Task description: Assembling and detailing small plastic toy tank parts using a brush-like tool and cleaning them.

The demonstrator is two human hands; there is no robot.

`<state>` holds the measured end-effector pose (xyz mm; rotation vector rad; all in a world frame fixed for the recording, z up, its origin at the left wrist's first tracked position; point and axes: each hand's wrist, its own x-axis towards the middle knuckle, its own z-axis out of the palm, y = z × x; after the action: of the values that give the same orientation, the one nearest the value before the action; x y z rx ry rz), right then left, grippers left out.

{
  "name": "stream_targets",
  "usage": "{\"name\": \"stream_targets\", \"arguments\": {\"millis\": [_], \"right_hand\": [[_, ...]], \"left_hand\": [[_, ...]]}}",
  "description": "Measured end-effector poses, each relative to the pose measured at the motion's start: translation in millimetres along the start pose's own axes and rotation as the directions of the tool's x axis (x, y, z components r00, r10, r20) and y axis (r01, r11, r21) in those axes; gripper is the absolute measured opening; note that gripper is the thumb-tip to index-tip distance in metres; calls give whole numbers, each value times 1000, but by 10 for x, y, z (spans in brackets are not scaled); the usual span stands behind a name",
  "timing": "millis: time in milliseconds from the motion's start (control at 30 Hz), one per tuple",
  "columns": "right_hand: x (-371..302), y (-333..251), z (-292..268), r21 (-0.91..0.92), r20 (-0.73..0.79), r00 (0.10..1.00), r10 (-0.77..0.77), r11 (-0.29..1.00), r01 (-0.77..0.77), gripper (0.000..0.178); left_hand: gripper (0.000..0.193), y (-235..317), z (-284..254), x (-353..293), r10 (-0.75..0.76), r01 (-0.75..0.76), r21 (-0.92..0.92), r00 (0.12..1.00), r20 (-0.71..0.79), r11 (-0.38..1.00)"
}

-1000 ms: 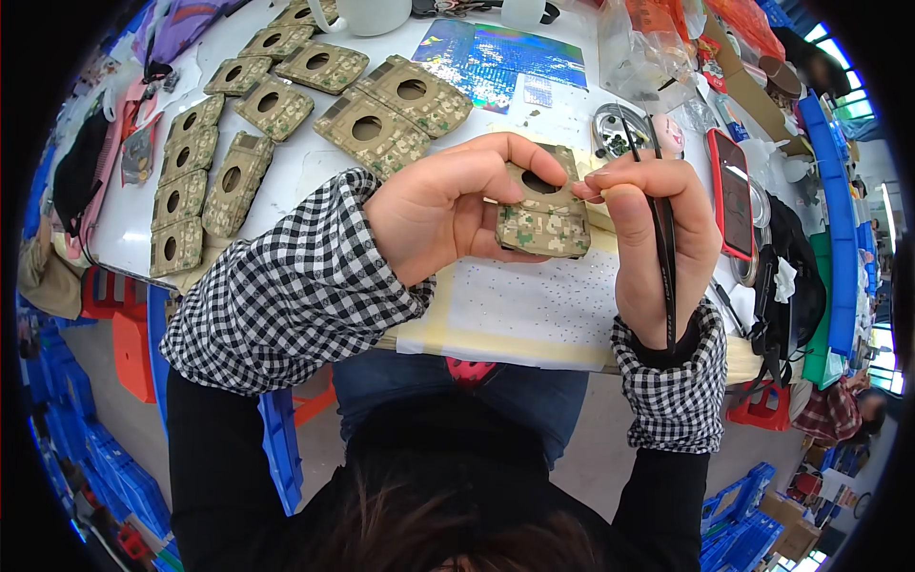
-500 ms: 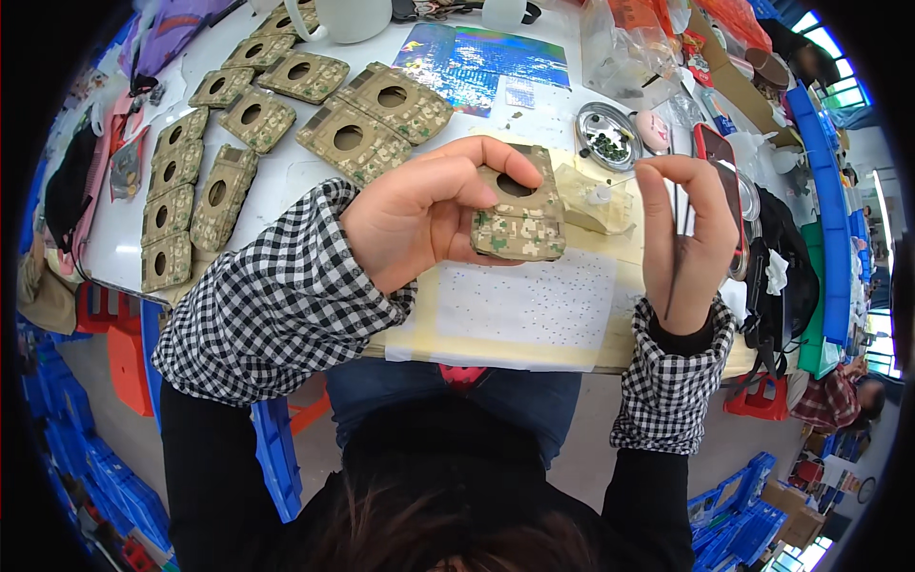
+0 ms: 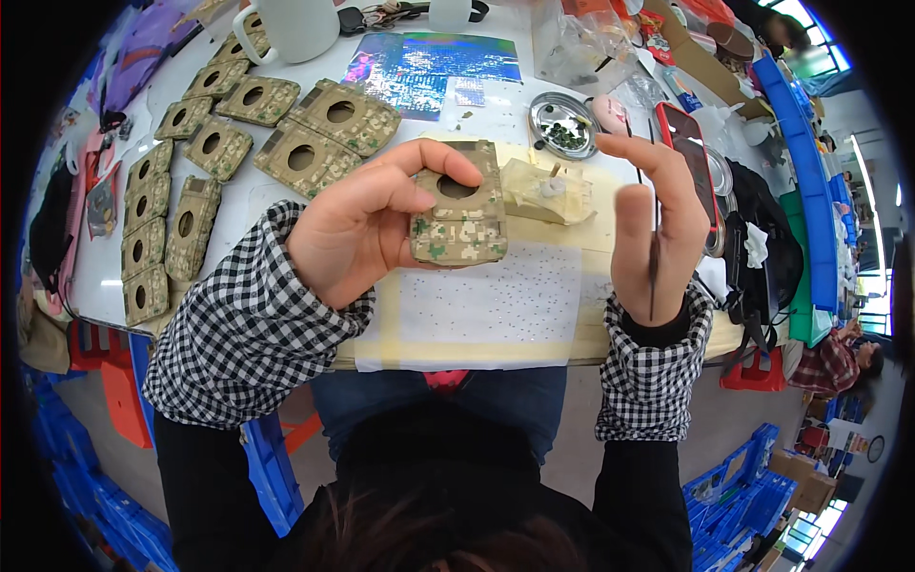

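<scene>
Your left hand [image 3: 367, 224] holds a camouflage fabric pouch piece [image 3: 459, 210] with a round hole, gripped at its left edge, thumb curled over the top beside the hole. The piece is lifted above the table, over the pale cutting mat [image 3: 496, 305], with its patterned face toward you.

Your right hand [image 3: 653, 224] is raised to the right of the piece, well apart from it. Its fingers are closed narrow on a thin dark tool [image 3: 654, 257], long like a needle or awl; I cannot tell which one, because it is slightly blurred.

In my judgement the step in hand is hand work on this one piece, near the hole or the edge. The next move calls for bringing the tool tip back to the fabric with care, while the left hand keeps the piece steady.

Behind the piece lies a small yellowish block [image 3: 548, 191], and further a round metal dish [image 3: 564, 124] with small dark parts. At the far left many similar camouflage pieces [image 3: 286, 119] lie in rows on the white table [image 3: 238, 205]. A red phone [image 3: 691, 157] lies beside the right hand.
</scene>
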<state>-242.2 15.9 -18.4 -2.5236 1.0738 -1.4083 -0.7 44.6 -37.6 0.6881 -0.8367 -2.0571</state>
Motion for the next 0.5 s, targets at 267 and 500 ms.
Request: {"name": "stream_targets", "arguments": {"millis": [267,500], "right_hand": [[-427,-190,-81,410,93,973,213,882,-232,86],[-541,-235,-290,376,257,948,190,884,-279,73]], "left_hand": [[33,-21,-18,25,-1,1,9,1000,-18,1000],[32,-33,-3,14,-22,22,5,1000,-6,1000]]}}
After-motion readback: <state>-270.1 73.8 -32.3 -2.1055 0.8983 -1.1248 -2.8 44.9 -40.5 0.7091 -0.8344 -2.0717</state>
